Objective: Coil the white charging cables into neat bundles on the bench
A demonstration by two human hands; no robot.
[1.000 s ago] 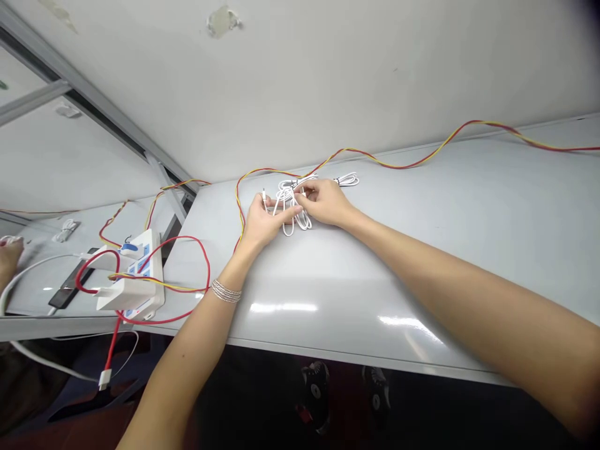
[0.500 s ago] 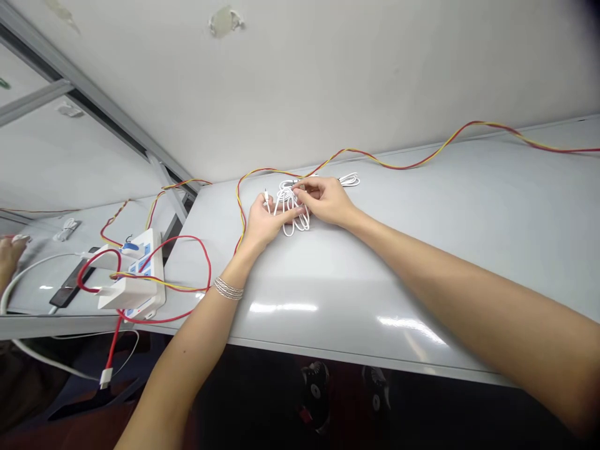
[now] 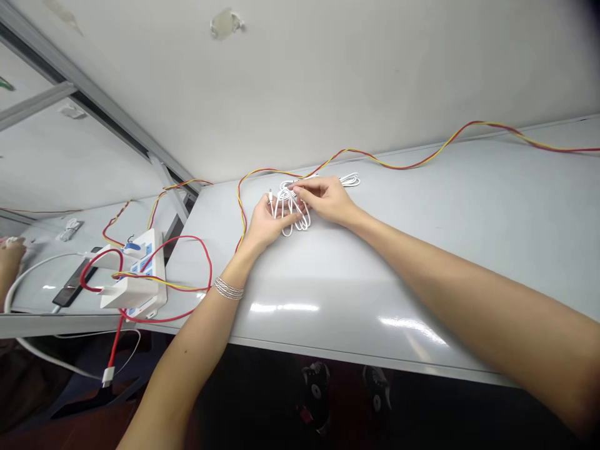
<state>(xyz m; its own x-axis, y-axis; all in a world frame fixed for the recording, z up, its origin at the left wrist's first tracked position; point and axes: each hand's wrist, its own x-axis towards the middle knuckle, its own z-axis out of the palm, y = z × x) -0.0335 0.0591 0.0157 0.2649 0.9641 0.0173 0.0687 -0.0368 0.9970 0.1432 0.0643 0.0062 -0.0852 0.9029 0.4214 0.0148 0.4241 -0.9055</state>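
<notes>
Coiled white plastic-sheathed cable (image 3: 287, 196), held over a glossy grey tabletop (image 3: 356, 269).
Left to right: the left hand (image 3: 265, 224) clasps the loops beside a slim white plug (image 3: 270, 196); the right hand's (image 3: 330, 200) thumb and forefinger meet the gathered top, any pinch unclear. Presumably light, supple, smooth; best held at the gather, sparing the plug. No writing is legible.

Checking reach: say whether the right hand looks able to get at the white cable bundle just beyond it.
Likely yes: the white cable bundle lies close beside the right hand, nothing visible between, though that hand is busy at the white coil in the left hand.
</notes>
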